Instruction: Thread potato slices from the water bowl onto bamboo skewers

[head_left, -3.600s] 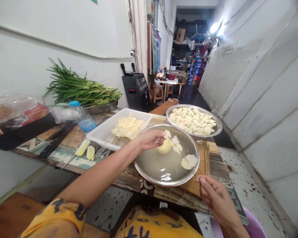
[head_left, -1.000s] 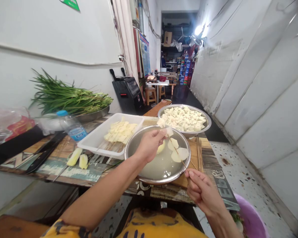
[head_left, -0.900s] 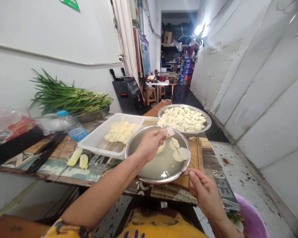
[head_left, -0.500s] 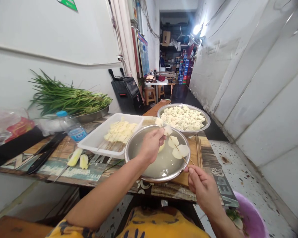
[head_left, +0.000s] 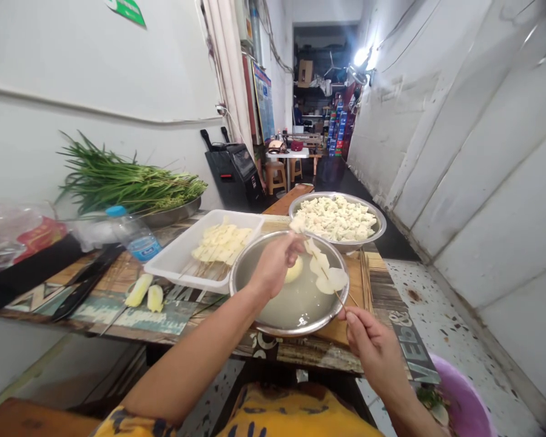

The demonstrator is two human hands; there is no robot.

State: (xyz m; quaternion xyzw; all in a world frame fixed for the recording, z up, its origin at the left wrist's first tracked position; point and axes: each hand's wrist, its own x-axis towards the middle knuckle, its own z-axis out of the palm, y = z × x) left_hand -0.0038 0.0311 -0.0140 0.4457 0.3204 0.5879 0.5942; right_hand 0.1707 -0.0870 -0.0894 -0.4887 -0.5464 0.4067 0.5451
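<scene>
My right hand [head_left: 370, 337] pinches the lower end of a thin wooden skewer [head_left: 340, 298], which tilts up over the basin's right side. Several thin pale slices, apparently potato [head_left: 331, 280], are threaded along it. At the skewer's upper end my left hand [head_left: 275, 264] has its fingers closed by a pale slice [head_left: 296, 224]; the exact grip is partly hidden. Below lies a metal basin [head_left: 236, 300] of cloudy water with a round, peeled, yellowish piece [head_left: 294, 271] in it. To the left, a white plastic tray [head_left: 164, 267] holds skewered slices [head_left: 221, 243].
Behind the basin stands a metal bowl of pale chunks [head_left: 337, 218]. Bare skewers [head_left: 366, 282] lie at right. Leftward are a water bottle [head_left: 136, 237], a black-handled knife [head_left: 79, 297], two yellowish pieces [head_left: 139, 290] and green stalks [head_left: 127, 182]. A purple tub [head_left: 466, 400] stands below right.
My left hand has shifted slightly left and turned at the skewer's upper end. The slices there sit differently, and more of the round piece in the water shows. My right hand keeps its hold.
</scene>
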